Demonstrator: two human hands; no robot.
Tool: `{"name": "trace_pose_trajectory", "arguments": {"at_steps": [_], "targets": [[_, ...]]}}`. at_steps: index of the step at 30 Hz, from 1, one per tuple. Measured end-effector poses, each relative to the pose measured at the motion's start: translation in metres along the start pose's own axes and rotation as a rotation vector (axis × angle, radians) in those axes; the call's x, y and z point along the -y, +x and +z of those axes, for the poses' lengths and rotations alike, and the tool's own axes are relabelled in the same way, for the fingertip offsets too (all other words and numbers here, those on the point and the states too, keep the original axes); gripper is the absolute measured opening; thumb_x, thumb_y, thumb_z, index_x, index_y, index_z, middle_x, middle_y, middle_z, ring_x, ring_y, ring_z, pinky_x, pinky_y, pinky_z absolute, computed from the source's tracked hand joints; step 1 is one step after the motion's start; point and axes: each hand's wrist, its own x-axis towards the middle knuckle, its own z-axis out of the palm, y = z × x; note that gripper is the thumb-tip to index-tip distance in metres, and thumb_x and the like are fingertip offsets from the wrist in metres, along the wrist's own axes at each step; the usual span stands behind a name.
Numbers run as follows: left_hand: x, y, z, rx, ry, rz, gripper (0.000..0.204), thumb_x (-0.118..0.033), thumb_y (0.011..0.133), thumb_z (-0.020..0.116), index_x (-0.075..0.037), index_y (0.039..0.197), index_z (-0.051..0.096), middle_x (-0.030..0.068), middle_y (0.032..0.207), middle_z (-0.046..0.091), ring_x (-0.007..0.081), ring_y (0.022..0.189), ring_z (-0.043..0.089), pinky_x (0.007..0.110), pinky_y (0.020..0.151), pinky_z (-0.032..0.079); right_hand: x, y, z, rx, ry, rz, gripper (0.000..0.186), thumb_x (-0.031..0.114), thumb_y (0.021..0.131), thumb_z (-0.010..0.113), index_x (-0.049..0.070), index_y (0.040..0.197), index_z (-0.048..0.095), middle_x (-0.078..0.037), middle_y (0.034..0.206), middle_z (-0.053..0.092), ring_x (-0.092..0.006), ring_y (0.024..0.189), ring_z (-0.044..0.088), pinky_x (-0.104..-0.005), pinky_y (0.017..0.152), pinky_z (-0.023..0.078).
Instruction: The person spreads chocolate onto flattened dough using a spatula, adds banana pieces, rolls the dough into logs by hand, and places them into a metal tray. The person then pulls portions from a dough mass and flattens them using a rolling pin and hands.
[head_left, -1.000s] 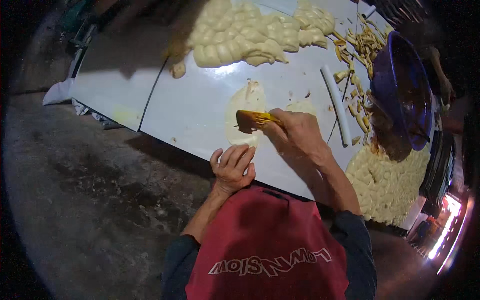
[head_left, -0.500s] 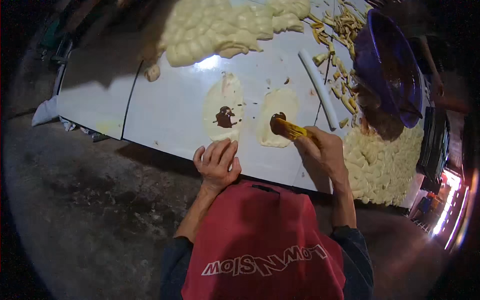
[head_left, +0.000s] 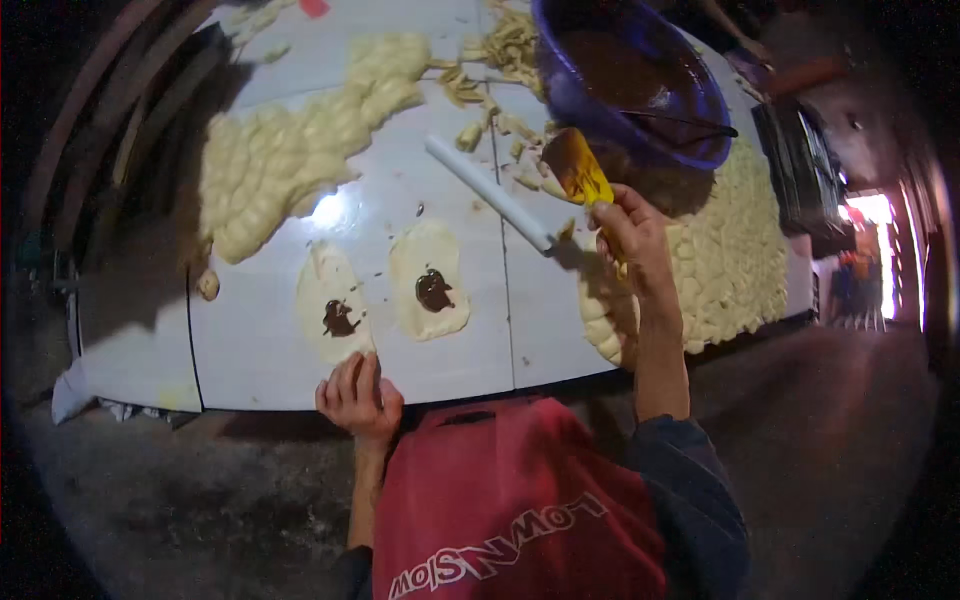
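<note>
My right hand (head_left: 635, 235) is closed round the handle of a yellow spatula (head_left: 578, 168), its blade coated with brown paste. The spatula is raised over the table, just short of a purple basin (head_left: 705, 128) holding brown paste (head_left: 630, 75). Two thin, flattened oval dough sheets lie side by side; the left sheet (head_left: 322, 272) and the right sheet (head_left: 432, 247) each carry a dark brown dollop. At the table's front edge my left hand (head_left: 358, 398) rests with nothing held, fingers extended and fingertips at the near end of the left sheet.
A white rolling rod (head_left: 488, 193) lies right of the sheets. Pale dough lumps crowd the far left (head_left: 280, 150) and right (head_left: 735, 260) of the white table (head_left: 260, 350). Pale strips (head_left: 510, 50) are scattered beside the basin. A rod (head_left: 690, 122) leans on the basin's rim.
My right hand has lifted the spatula off the right dough sheet and carried it toward the basin, leaving a brown dollop. The view has swung right; my left hand stays by the left sheet.
</note>
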Motion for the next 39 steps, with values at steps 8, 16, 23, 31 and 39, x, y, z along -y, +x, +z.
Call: {"name": "trace_pose_trajectory", "arguments": {"at_steps": [8, 16, 23, 31, 39], "targets": [[-0.006, 0.004, -0.003, 0.0, 0.0, 0.037, 0.037, -0.024, 0.091, 0.059, -0.012, 0.123, 0.073, 0.0075, 0.128, 0.068, 0.0274, 0.122, 0.06, 0.047, 0.109, 0.034, 0.03, 0.023, -0.081, -0.614, -1.498, -0.51, 0.027, 0.015, 0.099, 0.061, 0.015, 0.124, 0.07, -0.012, 0.099, 0.067, -0.0376, 0.086, 0.07, -0.0454, 0.075, 0.057], [-0.008, 0.01, -0.004, 0.002, 0.0, 0.035, 0.037, -0.022, 0.091, 0.06, -0.011, 0.124, 0.072, 0.0089, 0.129, 0.068, 0.0283, 0.122, 0.061, 0.048, 0.107, 0.035, 0.053, 0.028, -0.129, -0.444, -1.214, -0.177, 0.034, 0.033, 0.101, 0.06, 0.006, 0.12, 0.067, -0.018, 0.081, 0.07, -0.0352, 0.074, 0.07, -0.0485, 0.068, 0.051], [-0.008, 0.007, -0.005, 0.026, 0.002, 0.027, 0.037, -0.022, 0.09, 0.059, -0.011, 0.122, 0.073, 0.0096, 0.128, 0.068, 0.0307, 0.12, 0.061, 0.049, 0.105, 0.037, 0.006, -0.02, -0.103, -0.38, -0.437, 0.208, 0.046, 0.038, 0.098, 0.065, -0.003, 0.118, 0.062, -0.01, 0.071, 0.063, -0.0268, 0.068, 0.064, -0.0422, 0.068, 0.05], [-0.003, 0.002, -0.006, 0.047, 0.025, 0.032, 0.038, -0.027, 0.09, 0.06, -0.013, 0.123, 0.073, 0.0056, 0.128, 0.067, 0.025, 0.122, 0.057, 0.047, 0.11, 0.031, -0.051, 0.003, -0.038, -0.672, -1.214, -0.412, 0.039, 0.026, 0.097, 0.067, 0.003, 0.127, 0.063, -0.015, 0.109, 0.068, -0.0358, 0.097, 0.068, -0.0453, 0.087, 0.053], [-0.006, 0.008, -0.003, -0.001, 0.017, 0.035, 0.038, -0.026, 0.091, 0.055, -0.013, 0.121, 0.072, 0.0078, 0.122, 0.069, 0.0273, 0.116, 0.062, 0.048, 0.107, 0.034, -0.053, 0.112, 0.009, -0.192, -1.033, -0.44, 0.033, 0.025, 0.092, 0.068, 0.003, 0.117, 0.07, -0.017, 0.11, 0.068, -0.0401, 0.099, 0.067, -0.0491, 0.086, 0.054]]}}
